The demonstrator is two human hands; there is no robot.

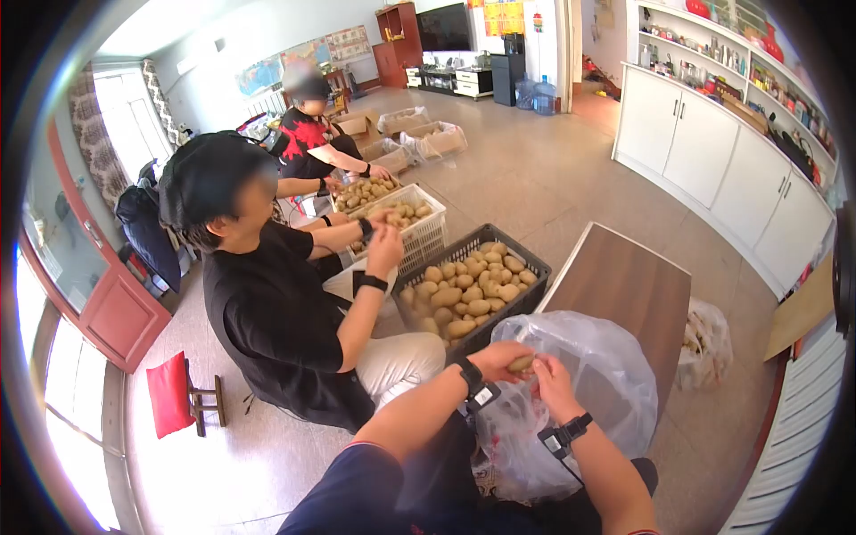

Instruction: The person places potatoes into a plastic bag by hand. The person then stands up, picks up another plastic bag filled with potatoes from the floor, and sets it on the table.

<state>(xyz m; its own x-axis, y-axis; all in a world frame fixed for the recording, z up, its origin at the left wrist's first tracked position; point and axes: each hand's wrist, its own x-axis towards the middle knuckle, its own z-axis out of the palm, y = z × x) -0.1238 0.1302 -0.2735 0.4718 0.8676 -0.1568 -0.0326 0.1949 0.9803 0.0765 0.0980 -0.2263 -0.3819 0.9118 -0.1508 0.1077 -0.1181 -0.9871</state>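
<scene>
My left hand (496, 360) is closed around a small potato (522, 364), held above the clear plastic bag. Close beside it, my right hand (555, 387) has its fingers pinched together at the potato's right end. Whatever is between those fingers is too small to make out. Below both hands a clear plastic bag (615, 361) spreads open and drapes over the near end of a brown wood-topped table (624, 278). Left of the table, a dark plastic crate (533, 291) is filled with loose potatoes (473, 283).
A co-worker in black (267, 276) sits close on my left; another person (308, 134) sits farther back. Beside them stands a white crate (426, 234) of potatoes. A filled plastic bag (706, 343) rests right of the table. A red-seated stool (169, 397) is at left, white cabinets (704, 152) at right.
</scene>
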